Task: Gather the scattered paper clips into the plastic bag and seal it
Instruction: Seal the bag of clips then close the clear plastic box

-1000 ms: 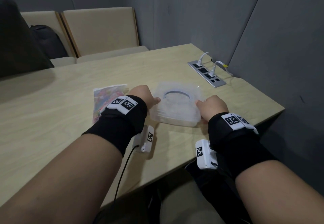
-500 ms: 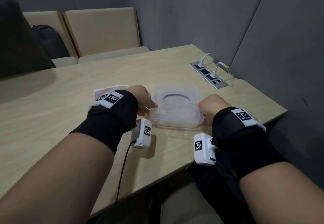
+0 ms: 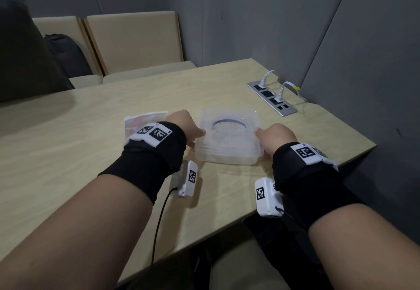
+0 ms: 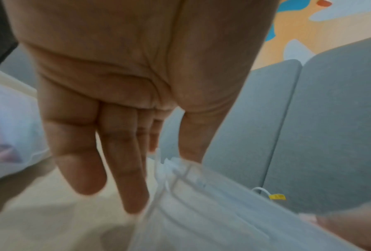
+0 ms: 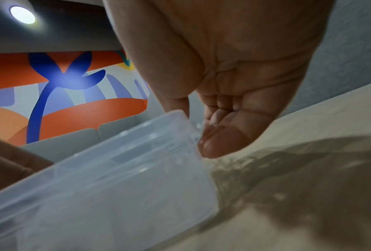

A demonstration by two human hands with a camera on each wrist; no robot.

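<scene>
A clear plastic container (image 3: 229, 139) with its lid on sits on the wooden table (image 3: 91, 144), in front of me. My left hand (image 3: 200, 134) holds its left edge. In the left wrist view the thumb (image 4: 190, 144) rests on the lid corner (image 4: 180, 168) while the outer fingers (image 4: 128, 178) hang straight beside the box. My right hand (image 3: 261, 135) grips the right edge, with fingers (image 5: 218, 144) curled against the lid rim (image 5: 180, 122). A plastic bag (image 3: 141, 119) holding colourful paper clips lies flat, partly hidden behind my left wrist.
A power strip (image 3: 271, 97) with two white plugs is set into the table at the far right. Beige chairs (image 3: 136, 44) stand beyond the far edge, a black backpack (image 3: 66, 53) on one. Grey walls close off the right side.
Both hands stay at the container's sides. My left wrist has shifted left and now covers more of the bag. The container has not visibly moved.
</scene>
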